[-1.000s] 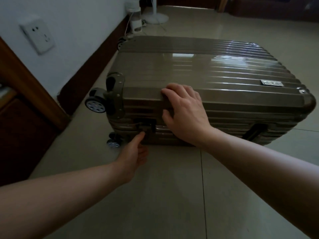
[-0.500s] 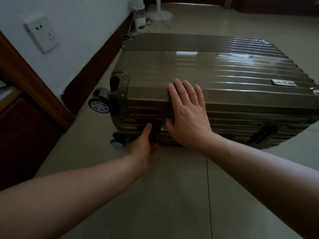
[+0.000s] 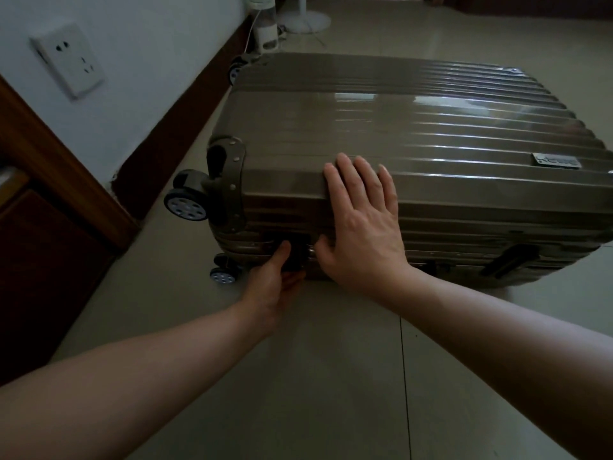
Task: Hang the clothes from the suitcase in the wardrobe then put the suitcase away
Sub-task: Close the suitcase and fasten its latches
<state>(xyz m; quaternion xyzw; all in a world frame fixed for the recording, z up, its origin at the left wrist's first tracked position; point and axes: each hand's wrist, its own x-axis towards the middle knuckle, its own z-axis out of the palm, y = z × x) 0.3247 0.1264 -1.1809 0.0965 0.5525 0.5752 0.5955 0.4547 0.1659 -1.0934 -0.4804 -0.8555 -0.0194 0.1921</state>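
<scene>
A closed olive-brown ribbed hard-shell suitcase [image 3: 431, 121] lies flat on the tiled floor, wheels [image 3: 185, 204] pointing left. My right hand [image 3: 361, 220] lies flat on the lid's near edge, fingers straight and thumb down the front side. My left hand [image 3: 272, 287] is at the dark latch [image 3: 298, 250] on the front side, thumb on its face and fingers curled beneath it. No clothes are visible, and the wardrobe is out of view.
A wall with a white socket [image 3: 68, 63] and dark skirting runs along the left. Dark wooden furniture [image 3: 49, 260] stands at the near left. A white fan base [image 3: 303, 18] and a small white appliance [image 3: 265, 31] sit behind the suitcase. A black side handle [image 3: 510, 260] is on the front right.
My right hand's fingers went from curled over the lid edge to flat on the lid. My left hand moved up from below onto the latch.
</scene>
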